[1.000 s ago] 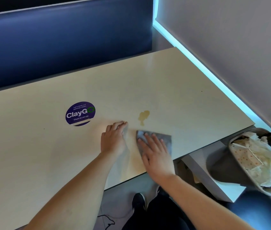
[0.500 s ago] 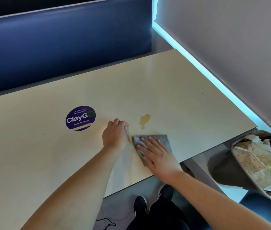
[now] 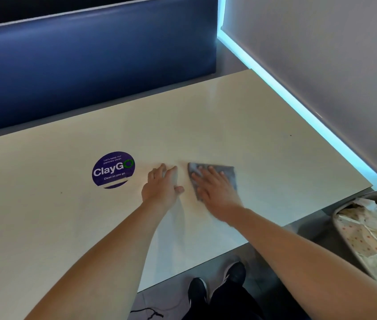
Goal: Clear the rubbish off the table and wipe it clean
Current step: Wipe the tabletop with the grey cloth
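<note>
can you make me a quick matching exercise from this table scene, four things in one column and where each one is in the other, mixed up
Things:
1. flat grey wiping cloth
2. round purple ClayGo sticker
3. beige tray of crumpled paper rubbish
4. dark blue padded bench back

Places:
A. behind the table's far edge
B. off the table, at the lower right
C. under the right hand
D. stuck to the cream tabletop, left of the left hand

Pairs: 1-C, 2-D, 3-B, 4-A
</note>
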Action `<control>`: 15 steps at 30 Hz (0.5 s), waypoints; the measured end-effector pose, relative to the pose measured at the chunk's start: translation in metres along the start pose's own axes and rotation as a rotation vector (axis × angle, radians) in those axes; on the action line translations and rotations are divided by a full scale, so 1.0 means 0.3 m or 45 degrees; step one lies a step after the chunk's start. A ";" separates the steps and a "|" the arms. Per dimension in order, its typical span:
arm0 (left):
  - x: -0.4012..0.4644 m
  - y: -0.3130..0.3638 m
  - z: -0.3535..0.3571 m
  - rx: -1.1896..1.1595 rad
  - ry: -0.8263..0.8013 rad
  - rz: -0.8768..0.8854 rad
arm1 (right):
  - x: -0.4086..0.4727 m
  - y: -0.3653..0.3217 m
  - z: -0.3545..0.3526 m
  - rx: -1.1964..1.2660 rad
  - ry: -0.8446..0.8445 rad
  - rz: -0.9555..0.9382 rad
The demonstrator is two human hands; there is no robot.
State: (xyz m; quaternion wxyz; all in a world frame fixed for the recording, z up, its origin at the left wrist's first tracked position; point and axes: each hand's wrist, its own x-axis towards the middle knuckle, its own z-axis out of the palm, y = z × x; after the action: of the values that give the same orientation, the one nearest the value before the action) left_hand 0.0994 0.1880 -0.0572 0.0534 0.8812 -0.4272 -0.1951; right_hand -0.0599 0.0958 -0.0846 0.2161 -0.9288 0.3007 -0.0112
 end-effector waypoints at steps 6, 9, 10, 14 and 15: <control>-0.002 0.001 -0.004 0.052 -0.032 0.026 | 0.005 0.154 -0.054 -0.138 -0.019 0.112; 0.002 -0.003 -0.010 0.055 -0.035 0.019 | 0.052 0.084 -0.022 -0.121 0.074 0.336; 0.001 -0.008 -0.006 0.056 -0.034 0.022 | 0.040 0.042 0.002 -0.116 0.077 0.285; 0.009 -0.019 0.007 0.047 -0.052 0.030 | -0.057 -0.004 0.034 -0.133 -0.056 -0.119; 0.012 -0.022 0.007 0.019 -0.067 0.031 | -0.049 0.026 0.021 -0.127 -0.052 -0.119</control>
State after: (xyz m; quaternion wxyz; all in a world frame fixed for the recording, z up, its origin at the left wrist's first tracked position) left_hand 0.1054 0.1895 -0.0618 0.0379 0.8709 -0.4407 -0.2143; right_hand -0.0754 0.1009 -0.0918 0.1748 -0.9515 0.2530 0.0126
